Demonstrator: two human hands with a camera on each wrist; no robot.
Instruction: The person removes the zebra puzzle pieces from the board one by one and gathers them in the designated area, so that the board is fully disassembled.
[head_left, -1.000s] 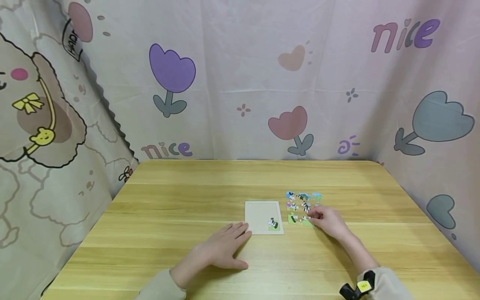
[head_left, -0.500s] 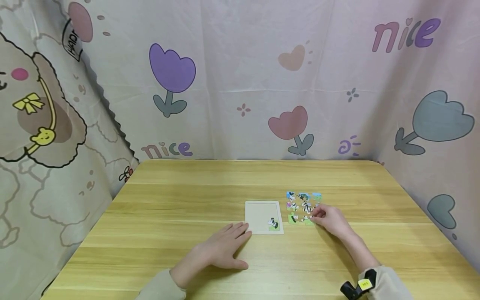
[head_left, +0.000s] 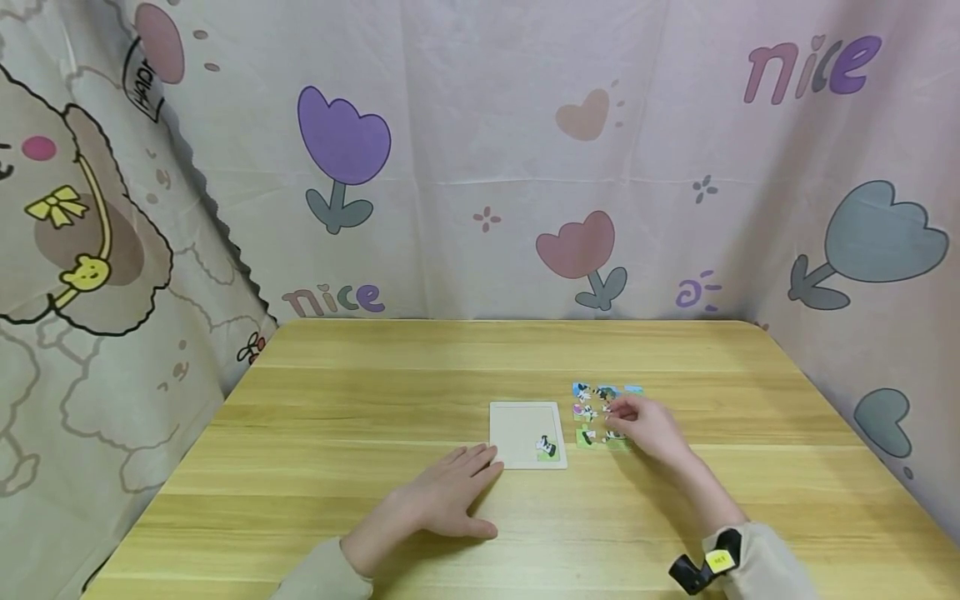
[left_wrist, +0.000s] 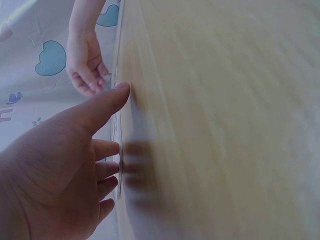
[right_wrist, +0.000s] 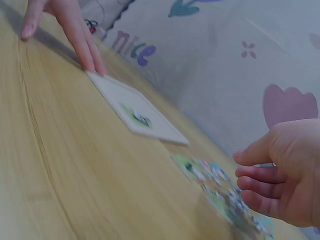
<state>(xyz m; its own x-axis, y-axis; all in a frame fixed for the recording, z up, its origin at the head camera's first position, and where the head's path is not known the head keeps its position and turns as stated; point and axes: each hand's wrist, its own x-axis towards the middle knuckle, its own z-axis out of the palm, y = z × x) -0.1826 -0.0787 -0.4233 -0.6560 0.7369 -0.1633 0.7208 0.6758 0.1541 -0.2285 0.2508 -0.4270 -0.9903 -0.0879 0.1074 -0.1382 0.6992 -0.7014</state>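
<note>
My left hand [head_left: 453, 496] lies spread, its fingertips on the near left corner of a cream square puzzle tray [head_left: 517, 425]. One puzzle piece [head_left: 547, 448], black, white and green, lies in the tray's near right corner. To the right of the tray, several puzzle pieces [head_left: 585, 437] with zebra-like figures, green and blue, lie in rows on the table. Over these hovers my right hand [head_left: 648, 425], partly covering them in the head view. In the right wrist view its fingers [right_wrist: 262, 191] are loosely bent, with a gap under the thumb and no piece visible between them.
The wooden table [head_left: 337, 400] runs back to a printed curtain [head_left: 465, 125] of tulips and hearts, which also hangs along both sides. A black device with a yellow label [head_left: 718, 562] is strapped to my right wrist.
My right hand has shifted up and left, from the near right piece towards the middle of the pieces, now covering part of that row. My left hand and the tray stay put.
</note>
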